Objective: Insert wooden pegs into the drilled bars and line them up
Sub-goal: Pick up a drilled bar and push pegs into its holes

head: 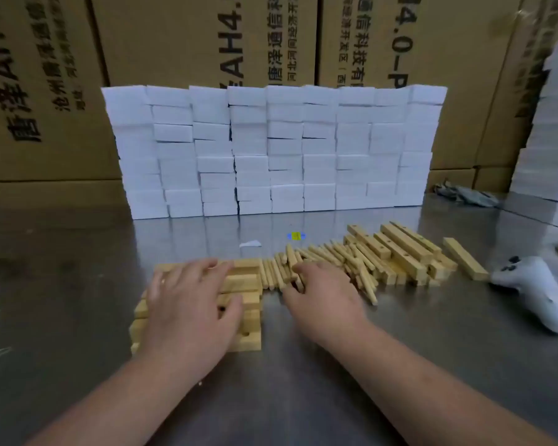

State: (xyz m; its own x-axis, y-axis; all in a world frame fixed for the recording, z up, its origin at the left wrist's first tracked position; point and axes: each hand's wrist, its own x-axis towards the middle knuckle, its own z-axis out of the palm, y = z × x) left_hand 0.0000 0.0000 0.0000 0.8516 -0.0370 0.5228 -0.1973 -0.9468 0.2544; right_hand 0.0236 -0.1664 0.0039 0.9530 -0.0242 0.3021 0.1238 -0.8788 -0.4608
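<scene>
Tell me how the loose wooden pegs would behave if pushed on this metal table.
The pegs look thin and round, so they would probably roll or scatter rather than slide together. The table looks smooth and shiny, so likely little grip. Being slim wood, they seem stiff and light.

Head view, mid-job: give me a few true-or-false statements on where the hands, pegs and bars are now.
1. The left hand lies on the lined-up bars. True.
2. The right hand is lifting the white controller. False: it is at the pegs; the controller lies untouched to the right.
3. The loose bars are piled right of the pegs. True.
4. The white blocks lie scattered flat. False: they stand stacked in a wall behind.
</scene>
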